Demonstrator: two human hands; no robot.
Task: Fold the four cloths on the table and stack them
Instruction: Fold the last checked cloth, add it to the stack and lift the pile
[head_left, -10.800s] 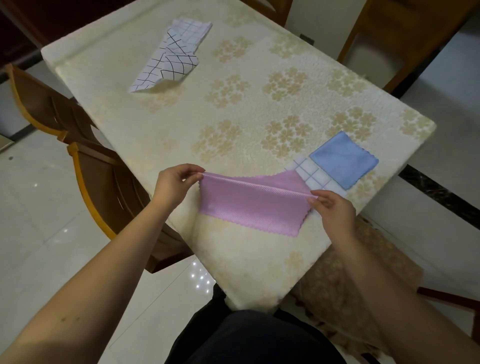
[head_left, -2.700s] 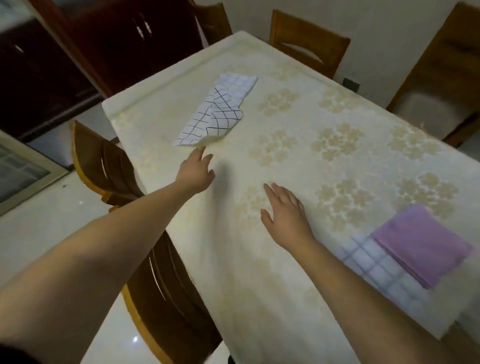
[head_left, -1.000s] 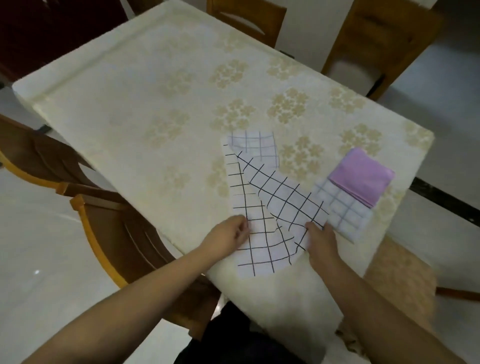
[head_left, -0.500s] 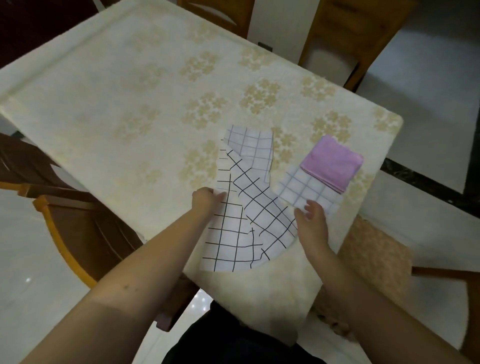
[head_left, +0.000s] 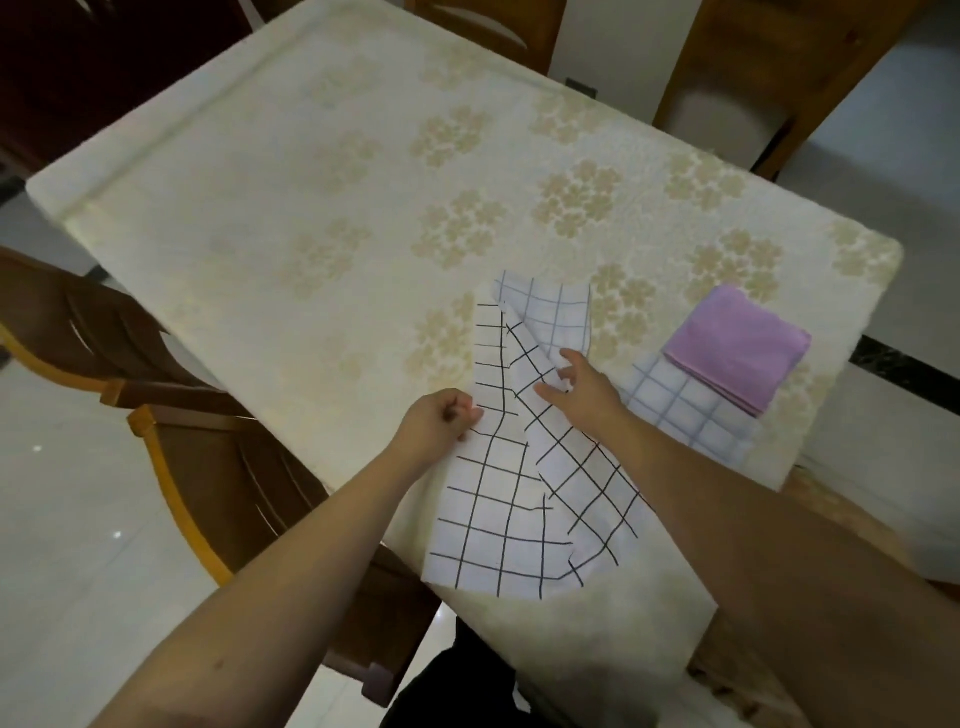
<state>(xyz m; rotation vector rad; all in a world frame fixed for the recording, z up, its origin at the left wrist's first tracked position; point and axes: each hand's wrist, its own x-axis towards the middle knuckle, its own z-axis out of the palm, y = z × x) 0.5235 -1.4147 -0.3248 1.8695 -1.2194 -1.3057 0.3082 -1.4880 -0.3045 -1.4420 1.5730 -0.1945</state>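
Chairs (head_left: 218, 441): two wooden ones are standing at the table's left side, tucked close to its edge.
Table (head_left: 363, 171): it is wearing a cream covering with pale gold flower prints.
Left hand (head_left: 439, 420): I am pinching the left edge of the check cloth, my fingers curled tight around it.
Check cloth (head_left: 511, 512): white with black lines, it is lying crumpled at the near edge, its near end hanging slightly over; a far flap is showing its paler blue-lined underside.
Right hand (head_left: 582, 387): I am resting it on the cloth's middle, fingers spread and reaching for the flap's edge; whether I am gripping it I cannot tell.
Grid cloth (head_left: 685, 413): folded, it is lying just right of my right hand.
Purple cloth (head_left: 737, 348): folded, it is sitting on the grid cloth's far part, near the table's right edge.
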